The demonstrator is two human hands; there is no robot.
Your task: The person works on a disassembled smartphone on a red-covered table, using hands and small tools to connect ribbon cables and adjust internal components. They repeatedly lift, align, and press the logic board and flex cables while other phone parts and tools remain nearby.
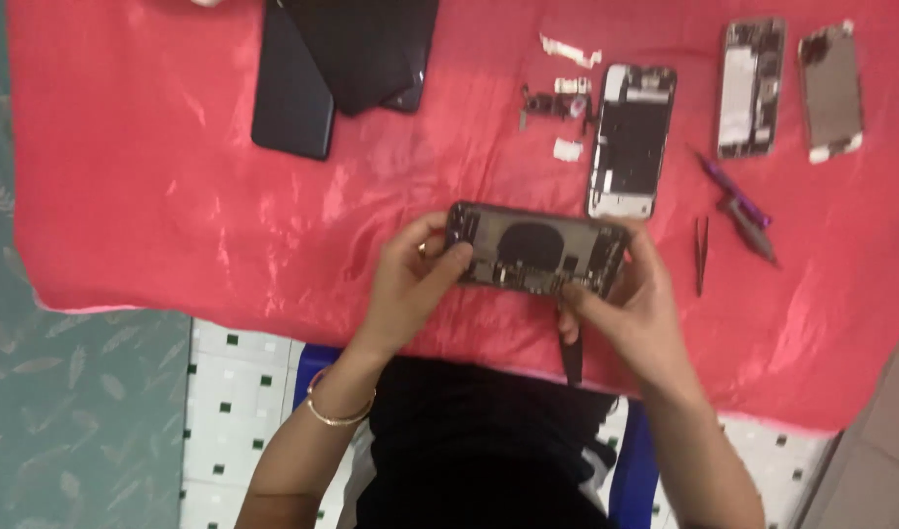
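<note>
Nearest, both forearms angle up from the lap. The left hand (pixel 410 279) has its fingers clamped on one end of an opened phone body (pixel 535 250) held over the red-covered table (pixel 155 196); the right hand (pixel 631 299) grips the other end, pinching a dark tool (pixel 572 353).

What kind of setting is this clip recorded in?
Probably an informal phone-repair spot. Both hands hold an opened phone over a red cloth; more stripped phones lie on it, with tweezers and a purple screwdriver.
</note>
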